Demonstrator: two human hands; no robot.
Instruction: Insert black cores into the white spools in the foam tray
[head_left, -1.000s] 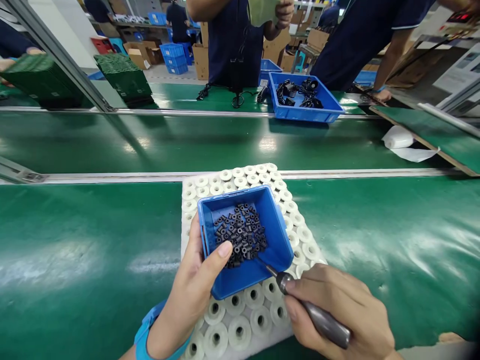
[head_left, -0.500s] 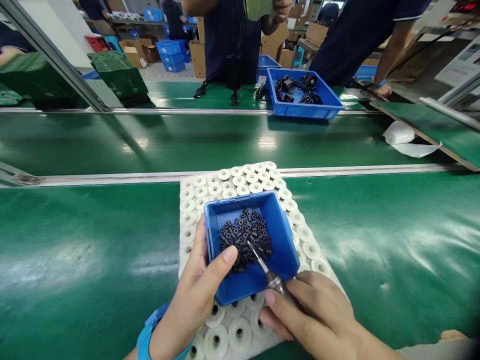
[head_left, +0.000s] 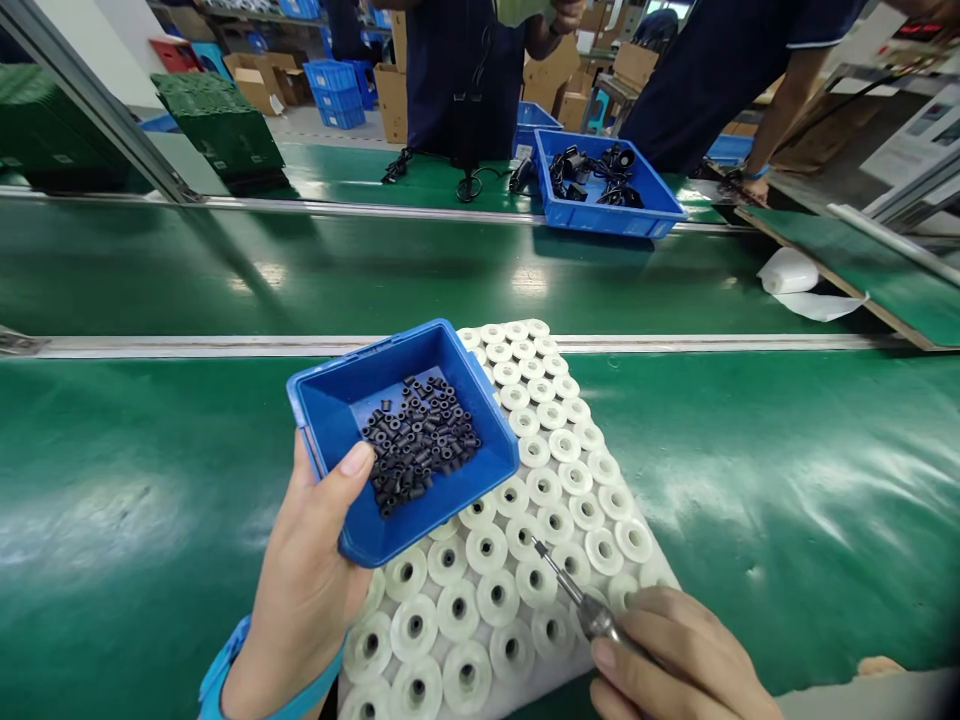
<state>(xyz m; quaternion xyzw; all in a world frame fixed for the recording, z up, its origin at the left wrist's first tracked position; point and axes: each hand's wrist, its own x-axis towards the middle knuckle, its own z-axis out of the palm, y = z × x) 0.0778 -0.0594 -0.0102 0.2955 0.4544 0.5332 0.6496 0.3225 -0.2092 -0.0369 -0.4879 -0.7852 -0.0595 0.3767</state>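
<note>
My left hand (head_left: 315, 560) grips a small blue bin (head_left: 442, 500) by its left side, thumb over the rim; the bin is tilted above a white board. Many small black cylindrical pieces (head_left: 420, 440) lie inside it. My right hand (head_left: 667, 650) holds a metal tool (head_left: 592, 610) with a thin shaft. A small dark piece seems to sit at the tool's tip, over the board's white rings (head_left: 555, 522). Rows of these rings cover the board, and several near rings show dark centres. The bin hides the board's upper left part.
Beyond a metal rail (head_left: 225, 347) lies a green surface with a white roll (head_left: 789, 272) at the right. Farther back are a blue tray (head_left: 611, 222) of black cabled parts, stacked green sheets (head_left: 225, 130) and people in dark clothes. A slanted metal post (head_left: 97, 95) stands at the left.
The blue bin has moved left and up with my left hand, uncovering more rings. My right hand has drawn the tool out of the bin and moved it down and right over the board.
</note>
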